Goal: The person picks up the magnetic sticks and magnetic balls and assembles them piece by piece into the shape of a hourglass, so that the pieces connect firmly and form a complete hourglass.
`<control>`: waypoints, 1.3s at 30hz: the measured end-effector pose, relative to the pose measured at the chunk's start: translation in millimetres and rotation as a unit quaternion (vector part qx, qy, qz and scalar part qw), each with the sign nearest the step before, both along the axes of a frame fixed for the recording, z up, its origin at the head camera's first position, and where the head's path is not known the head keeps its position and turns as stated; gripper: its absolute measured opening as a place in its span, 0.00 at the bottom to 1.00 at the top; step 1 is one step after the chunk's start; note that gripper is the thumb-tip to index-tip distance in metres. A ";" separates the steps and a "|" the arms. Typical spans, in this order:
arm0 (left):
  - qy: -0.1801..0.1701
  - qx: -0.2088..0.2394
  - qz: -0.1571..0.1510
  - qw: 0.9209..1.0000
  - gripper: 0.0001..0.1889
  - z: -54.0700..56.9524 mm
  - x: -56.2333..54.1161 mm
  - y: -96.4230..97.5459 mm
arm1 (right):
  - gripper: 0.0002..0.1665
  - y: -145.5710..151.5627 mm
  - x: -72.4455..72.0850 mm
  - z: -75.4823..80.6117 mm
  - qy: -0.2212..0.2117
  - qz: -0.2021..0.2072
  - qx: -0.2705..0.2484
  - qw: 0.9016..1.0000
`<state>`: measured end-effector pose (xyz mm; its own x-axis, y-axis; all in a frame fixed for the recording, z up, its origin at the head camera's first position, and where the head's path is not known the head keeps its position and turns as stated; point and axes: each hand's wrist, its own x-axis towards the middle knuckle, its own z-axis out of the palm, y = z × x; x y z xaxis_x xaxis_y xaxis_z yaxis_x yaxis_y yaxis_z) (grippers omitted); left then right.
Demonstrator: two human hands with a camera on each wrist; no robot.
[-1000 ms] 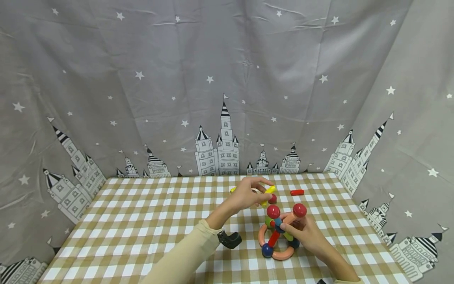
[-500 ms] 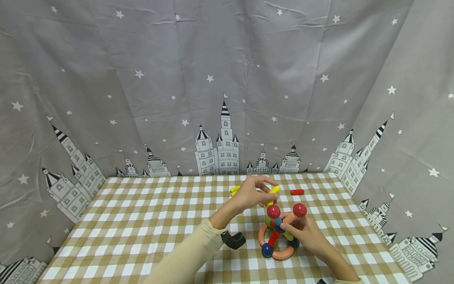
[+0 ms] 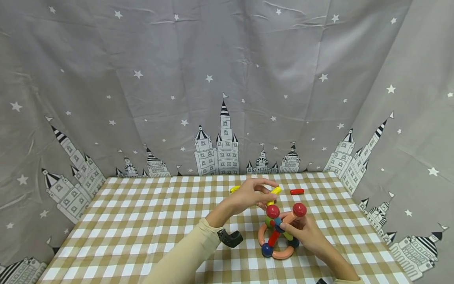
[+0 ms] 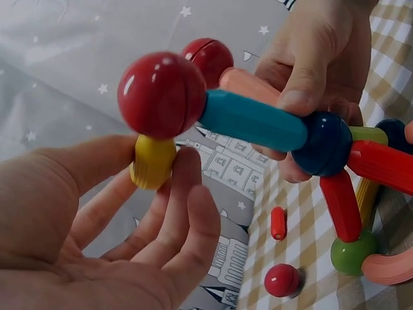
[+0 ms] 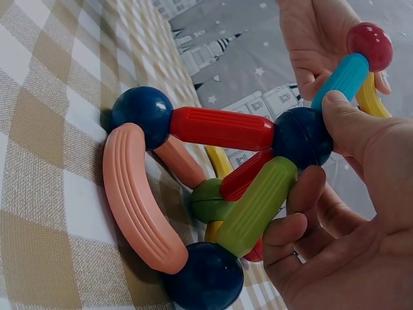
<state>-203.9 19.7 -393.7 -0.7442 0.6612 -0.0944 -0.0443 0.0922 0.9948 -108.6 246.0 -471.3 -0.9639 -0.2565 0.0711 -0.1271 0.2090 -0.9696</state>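
My left hand [image 3: 248, 195] pinches a yellow curved magnetic rod [image 4: 152, 161] between thumb and fingers. The rod's end meets a red ball [image 4: 158, 93] on the tip of a teal rod [image 4: 255, 121]. That teal rod joins a dark blue ball [image 5: 302, 137] at the top of a ball-and-rod structure. My right hand [image 3: 306, 234] grips the structure around this top joint. Below it, red rods [image 5: 222, 128] and a light green rod [image 5: 258, 206] slope down to a ring of peach curved rods [image 3: 281, 254] standing on the cloth. A second red ball [image 3: 299, 210] caps a raised peach rod.
A loose red rod [image 3: 297, 191] lies at the back right of the checked tablecloth [image 3: 159, 221]. Another yellow rod [image 3: 234, 189] lies behind my left hand. A loose red ball [image 4: 282, 279] rests beyond the structure. A grey curtain [image 3: 159, 98] hangs behind the table.
My left hand has moved a little to the right with the yellow rod, bringing it against the structure's red ball. My right hand and the structure have stayed in place.
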 end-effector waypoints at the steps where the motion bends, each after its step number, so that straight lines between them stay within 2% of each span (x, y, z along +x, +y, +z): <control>1: -0.014 0.008 -0.008 1.000 0.19 -1.0 -1.1 -1.3 | 0.12 0.0 0.0 0.1 0.000 0.001 -0.001 1.000; 6: -0.065 0.049 -0.043 0.996 0.21 -3.8 -4.2 -5.7 | 0.11 1.1 -0.3 -0.6 0.001 0.008 -0.008 1.000; 10: -0.089 0.071 -0.056 0.992 0.22 -5.5 -5.6 -6.3 | 0.11 1.7 -0.5 -0.4 0.002 0.014 -0.010 1.000; 15: -0.089 0.077 -0.052 0.992 0.22 -6.8 -5.5 -6.1 | 0.10 1.1 -0.7 -0.3 0.005 0.013 -0.009 1.000; 26: -0.091 0.073 -0.033 0.993 0.21 -8.0 -3.7 -4.7 | 0.04 0.7 0.2 -4.4 0.042 0.019 -0.026 0.999; 33: -0.094 0.076 -0.026 0.992 0.21 -8.7 -2.4 -4.8 | 0.15 4.9 5.8 -7.1 0.027 -0.010 -0.015 0.999; 39: -0.094 0.081 -0.028 0.992 0.21 -10.5 -2.9 -5.2 | 0.17 9.0 12.8 -11.0 0.038 -0.028 -0.051 0.998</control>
